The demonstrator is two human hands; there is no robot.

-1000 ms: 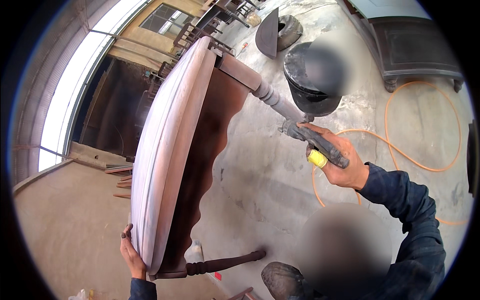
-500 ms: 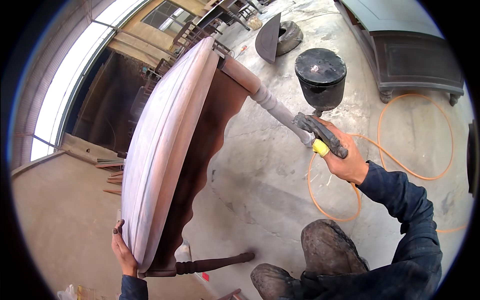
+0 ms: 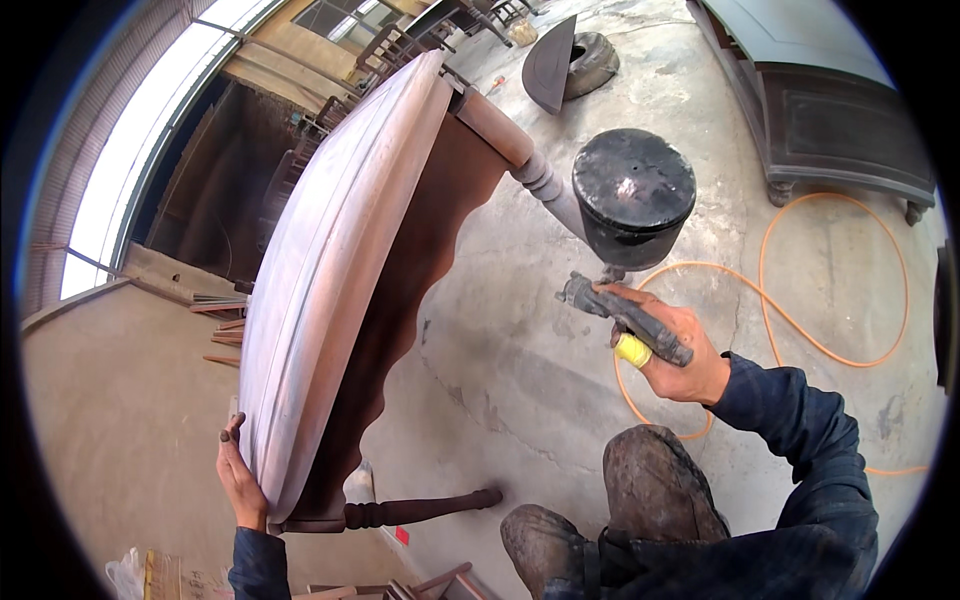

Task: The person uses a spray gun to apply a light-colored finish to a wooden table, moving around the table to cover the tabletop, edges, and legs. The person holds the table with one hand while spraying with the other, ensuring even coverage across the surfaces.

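Right hand (image 3: 690, 350) has fingers clenched round a spray gun (image 3: 645, 328). Left hand (image 3: 240, 485) touches a tilted table (image 3: 330, 290) — grip unclear; slackness there could topple it.

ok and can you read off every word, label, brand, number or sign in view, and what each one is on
None can be read.
Spray gun and black lidded cup: no lettering I can make out.
Wooden table: none visible.
Small red patch near the table leg: too small to tell.
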